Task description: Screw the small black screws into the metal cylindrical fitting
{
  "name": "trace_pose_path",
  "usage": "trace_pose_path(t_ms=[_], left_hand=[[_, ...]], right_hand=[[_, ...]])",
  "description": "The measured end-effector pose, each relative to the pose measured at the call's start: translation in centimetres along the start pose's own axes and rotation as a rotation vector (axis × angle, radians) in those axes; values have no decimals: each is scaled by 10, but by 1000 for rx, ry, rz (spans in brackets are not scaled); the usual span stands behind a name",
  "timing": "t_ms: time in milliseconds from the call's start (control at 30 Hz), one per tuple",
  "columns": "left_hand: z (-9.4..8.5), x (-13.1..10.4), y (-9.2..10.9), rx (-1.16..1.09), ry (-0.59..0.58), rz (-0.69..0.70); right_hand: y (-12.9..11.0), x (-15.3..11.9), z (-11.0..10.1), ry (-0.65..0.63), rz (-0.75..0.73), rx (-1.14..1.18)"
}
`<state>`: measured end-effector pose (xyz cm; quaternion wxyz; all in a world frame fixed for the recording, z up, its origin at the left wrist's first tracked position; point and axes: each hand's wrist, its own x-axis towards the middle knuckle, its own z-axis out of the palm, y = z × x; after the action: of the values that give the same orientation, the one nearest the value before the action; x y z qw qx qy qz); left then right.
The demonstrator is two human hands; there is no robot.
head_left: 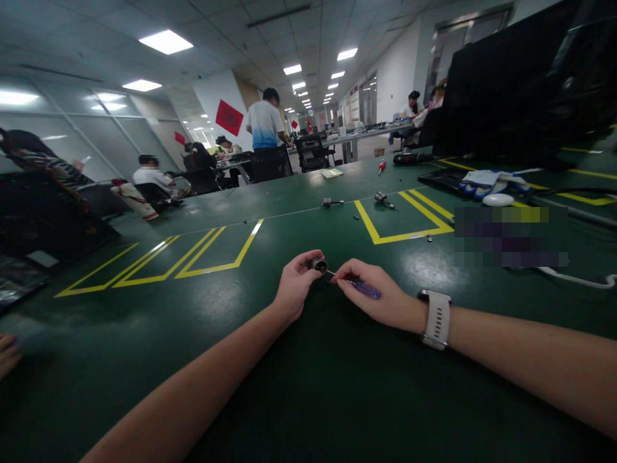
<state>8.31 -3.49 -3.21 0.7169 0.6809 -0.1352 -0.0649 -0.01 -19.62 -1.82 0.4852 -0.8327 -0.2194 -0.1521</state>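
Note:
Near the middle of the green table (231, 341), my left hand (297, 283) grips a small dark cylindrical metal part (317, 264) between thumb and fingers, its round end turned toward the right. My right hand (371, 289) is closed around a screwdriver (367, 289) with a purple translucent handle. The thin shaft points left, and its tip is at the end face of the metal part; whether it sits inside an opening is too small to tell. A white watch is on my right wrist.
Beyond my hands lie two metal parts (332, 202) (384, 200), small pieces (429, 238) and a red screwdriver (382, 166). Gloves (489, 183), a white mouse (498, 200) and cables are at right, below a dark monitor (520, 83). Another person's hand (8, 355) shows at the left edge.

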Motion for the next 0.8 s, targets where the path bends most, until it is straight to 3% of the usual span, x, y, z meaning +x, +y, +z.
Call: trace_pose_path(t_ms=[800], left_hand=[[2, -3, 2, 5, 16, 0]], right_hand=[[-2, 0, 2, -45, -89, -81]])
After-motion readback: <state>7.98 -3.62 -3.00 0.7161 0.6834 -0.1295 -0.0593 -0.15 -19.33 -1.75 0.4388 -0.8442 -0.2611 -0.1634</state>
